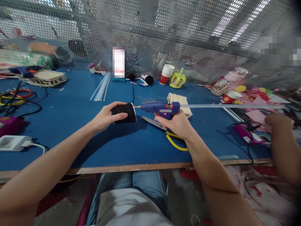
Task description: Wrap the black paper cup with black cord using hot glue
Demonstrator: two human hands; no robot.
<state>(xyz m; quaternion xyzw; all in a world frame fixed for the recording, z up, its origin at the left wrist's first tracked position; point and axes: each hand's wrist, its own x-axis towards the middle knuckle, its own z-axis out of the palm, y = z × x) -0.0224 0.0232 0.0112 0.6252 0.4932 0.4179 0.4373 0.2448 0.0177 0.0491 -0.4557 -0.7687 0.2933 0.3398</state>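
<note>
With the left grip (105, 116) closed around a black cup (124, 110), holds it on its side, apparently lifted off the bench (141, 153), seemingly to turn the white rim (134, 112) toward the right grip (180, 124). With the right grip closed around the handle of a blue glue gun (152, 107), aims the metal nozzle (137, 107) leftward at that rim, likely for fine control; touching or just beside it, cannot tell which. Has a long glue stick (211, 106) running out rightward behind the right grip, probably uncut to feed longer. Has scissors (173, 142) lying just below the right grip, partly hidden, perhaps for quick reach. Just beyond the left grip, has spare glue sticks (101, 88) fanned together, likely for refilling. Farther beyond, has a bright phone (118, 62) standing upright, perhaps for easy viewing.
</note>
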